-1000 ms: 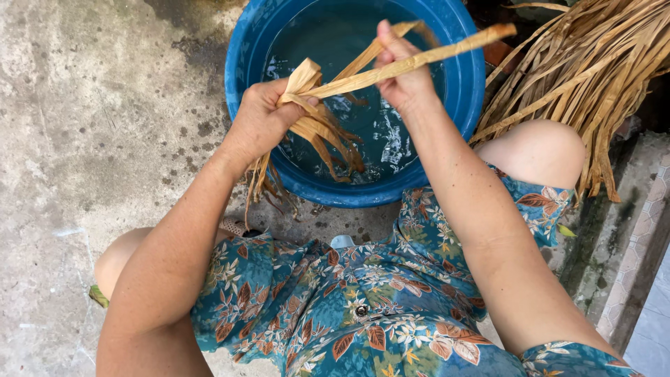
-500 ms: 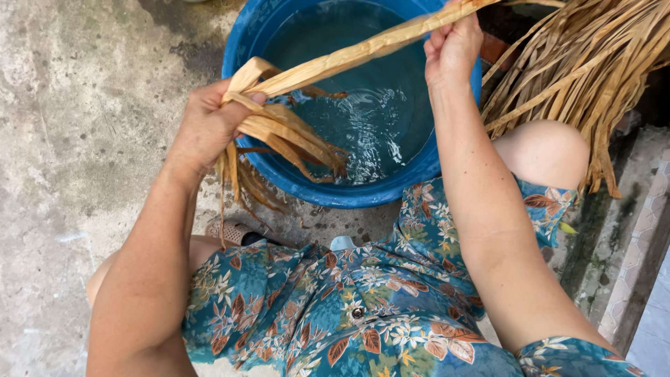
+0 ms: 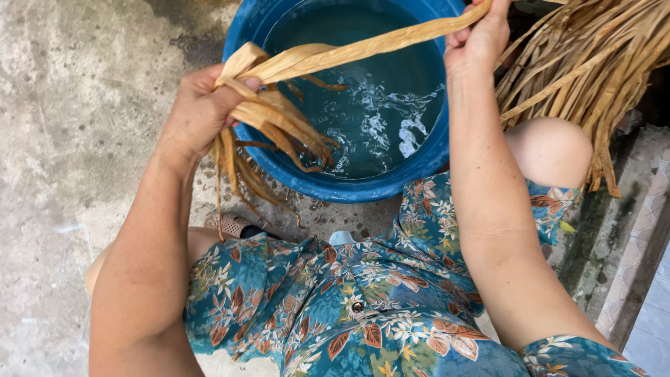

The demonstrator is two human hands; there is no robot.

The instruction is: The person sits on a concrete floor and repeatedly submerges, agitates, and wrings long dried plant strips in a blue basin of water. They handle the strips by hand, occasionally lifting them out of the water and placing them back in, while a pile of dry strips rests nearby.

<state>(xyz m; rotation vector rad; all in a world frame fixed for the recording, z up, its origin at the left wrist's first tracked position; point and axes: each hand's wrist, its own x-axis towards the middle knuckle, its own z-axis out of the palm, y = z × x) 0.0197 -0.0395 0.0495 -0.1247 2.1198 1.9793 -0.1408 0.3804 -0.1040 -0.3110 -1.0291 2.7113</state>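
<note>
A stained, worn concrete floor [image 3: 77, 139] is seen under even daylight; a mossy tiled ledge [image 3: 638, 251] is noted at right.

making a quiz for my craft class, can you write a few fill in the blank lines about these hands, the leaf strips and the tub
1. The left hand grips a bunch of wet leaf strips over the rim of a ____ coloured tub.
2. The right hand pulls one long strip taut above the ____ inside the tub.
3. A pile of dry leaves lies to the person's ____ side.

Missing words: blue; water; right
</note>
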